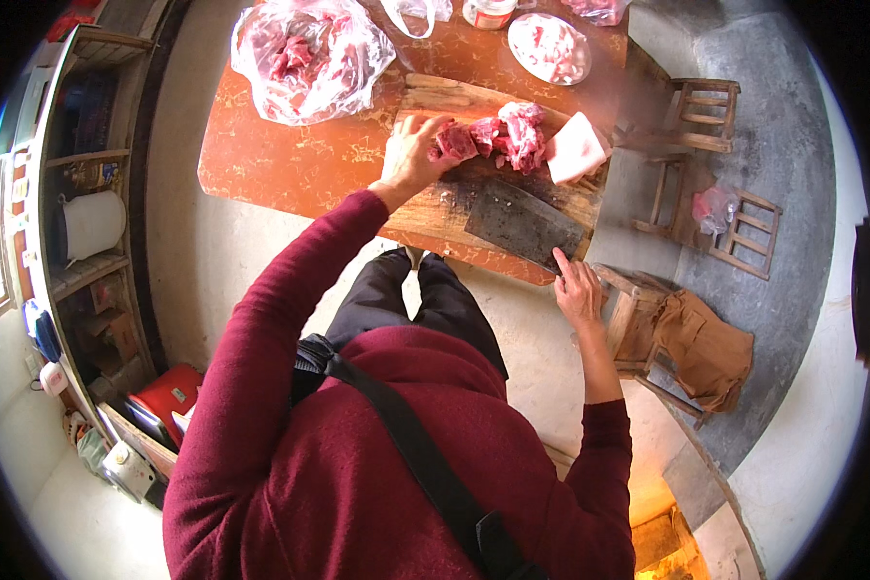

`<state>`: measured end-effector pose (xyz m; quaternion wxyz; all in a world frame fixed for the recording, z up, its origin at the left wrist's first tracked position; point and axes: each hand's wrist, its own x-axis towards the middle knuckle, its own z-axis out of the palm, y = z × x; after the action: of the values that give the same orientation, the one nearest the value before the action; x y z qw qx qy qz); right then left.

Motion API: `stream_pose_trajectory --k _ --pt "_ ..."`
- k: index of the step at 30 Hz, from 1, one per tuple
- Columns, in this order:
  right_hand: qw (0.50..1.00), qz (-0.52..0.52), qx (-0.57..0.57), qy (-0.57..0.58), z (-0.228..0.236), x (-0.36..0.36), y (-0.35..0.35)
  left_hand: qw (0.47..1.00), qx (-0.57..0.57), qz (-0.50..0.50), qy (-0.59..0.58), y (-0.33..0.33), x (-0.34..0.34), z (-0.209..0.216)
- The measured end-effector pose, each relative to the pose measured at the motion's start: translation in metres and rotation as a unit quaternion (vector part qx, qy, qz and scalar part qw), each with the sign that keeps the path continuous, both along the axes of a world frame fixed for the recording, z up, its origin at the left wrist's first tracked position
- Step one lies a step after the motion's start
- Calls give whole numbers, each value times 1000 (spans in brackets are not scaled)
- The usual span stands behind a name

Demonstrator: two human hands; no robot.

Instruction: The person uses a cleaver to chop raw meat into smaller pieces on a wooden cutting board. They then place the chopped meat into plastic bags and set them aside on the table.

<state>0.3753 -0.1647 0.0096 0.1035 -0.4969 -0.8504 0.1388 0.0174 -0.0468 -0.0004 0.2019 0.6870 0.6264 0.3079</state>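
Observation:
My left hand (415, 153) is closed on a chunk of raw meat (454, 142) at the left part of a wooden cutting board (429, 209). More red meat (522, 137) lies just right of it, and a pale slab of fat or skin (577, 149) rests at the board's right end. My right hand (578, 290) grips the handle of a cleaver (524, 224), with the index finger stretched along it. The dark, broad blade lies flat-looking over the board's near right part, below the meat. Most of the handle is hidden in my right hand.
On the reddish table (261, 159) sit a clear plastic bag of meat (309, 58), a bowl of pale pieces (549, 48) and a jar (488, 12). Wooden chairs (706, 116) stand to the right, one draped with a brown cloth (706, 348). Shelves (87, 159) line the left.

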Motion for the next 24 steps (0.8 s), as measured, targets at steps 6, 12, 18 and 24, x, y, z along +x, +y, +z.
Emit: stream_pose_trajectory --k 6,12,18,24 --pt "1000 -8 -1 27 -1 -2 0 999 -19 -8 25 21 21 -15" --pt "999 -27 14 38 -10 -3 0 591 -349 -19 -727 20 -8 5" --pt "999 -40 -2 36 -8 -5 3 467 -375 16 -800 20 -7 32" --pt "998 -47 -10 29 -6 -6 6 737 -304 -84 -598 28 -24 -46"
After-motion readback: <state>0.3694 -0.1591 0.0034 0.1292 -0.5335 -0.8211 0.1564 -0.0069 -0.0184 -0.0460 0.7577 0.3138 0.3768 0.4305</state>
